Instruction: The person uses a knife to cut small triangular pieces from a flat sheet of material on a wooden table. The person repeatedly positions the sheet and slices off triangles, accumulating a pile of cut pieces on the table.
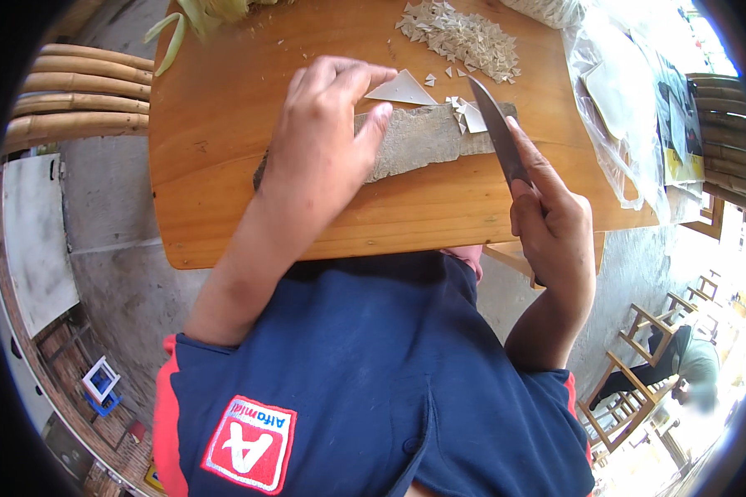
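A grey, rough-edged board (419,142) lies on the wooden table near its front edge. My left hand (319,137) is over the board's left end, fingers stretched and thumb apart. Its fingertips are at the left side of a flat white triangular sheet (402,88); whether they touch it I cannot tell. My right hand (551,219) grips a knife (504,137), its blade slanting up and left over the board's right end. Beside the blade lie a small white cut piece (474,118) and several tiny triangles.
At the far side of the wooden table (249,224) is a pile of small white triangles (464,37). Clear plastic bags (613,116) lie along the right edge, and pale green husks (199,21) at the far left. A person (688,364) is among wooden stools at the lower right.
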